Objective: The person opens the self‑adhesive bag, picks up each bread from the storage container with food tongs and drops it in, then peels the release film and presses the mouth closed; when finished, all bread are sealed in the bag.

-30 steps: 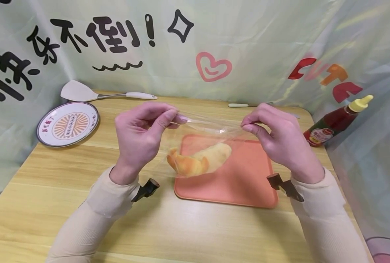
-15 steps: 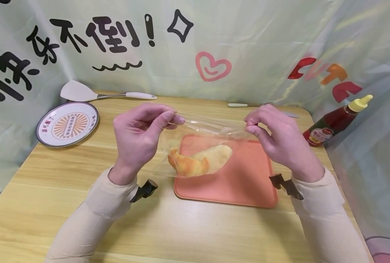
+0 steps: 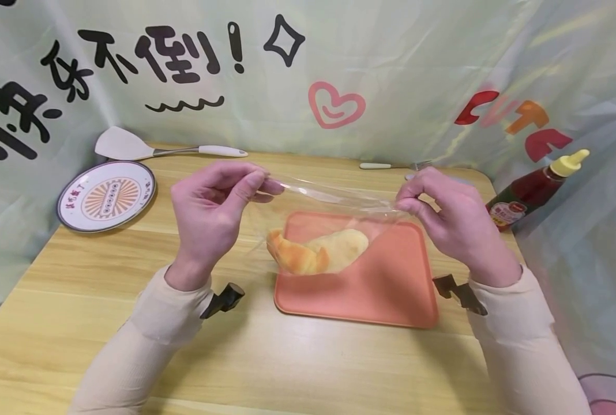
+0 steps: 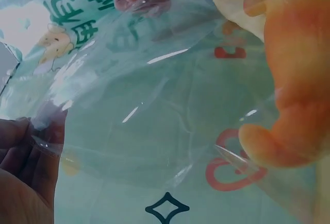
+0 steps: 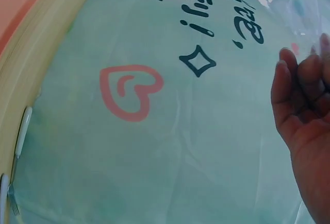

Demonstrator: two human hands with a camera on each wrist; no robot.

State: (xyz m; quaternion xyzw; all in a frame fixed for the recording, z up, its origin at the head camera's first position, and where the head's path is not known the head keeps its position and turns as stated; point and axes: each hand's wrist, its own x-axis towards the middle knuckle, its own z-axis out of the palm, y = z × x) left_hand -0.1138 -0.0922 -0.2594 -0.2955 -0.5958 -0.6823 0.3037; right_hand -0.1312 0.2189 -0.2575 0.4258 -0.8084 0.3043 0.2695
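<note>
A clear plastic bag (image 3: 334,199) is stretched between my two hands, its upper edge pulled nearly straight. My left hand (image 3: 211,216) pinches one corner between thumb and fingers; my right hand (image 3: 450,219) pinches the opposite corner. Inside the bag hangs a bread roll (image 3: 300,257), golden brown at one end and pale at the other, low over the pink tray (image 3: 360,302). Close up in the left wrist view, the browned part of the bread roll (image 4: 301,80) shows through the film. The right wrist view catches only a piece of the plastic bag (image 5: 294,2) above the right fingers.
At the left lie a round white plate (image 3: 107,196) and a white spatula (image 3: 126,145). A fork (image 3: 386,166) lies at the back, beside another utensil partly behind the right hand. A red sauce bottle (image 3: 526,196) with a yellow cap stands at the right, near the printed curtain (image 3: 417,75).
Both hands have moved slightly apart, the left to the left and the right to the right, drawing the bag's upper edge tauter. The bread roll has shifted a little right and up.
</note>
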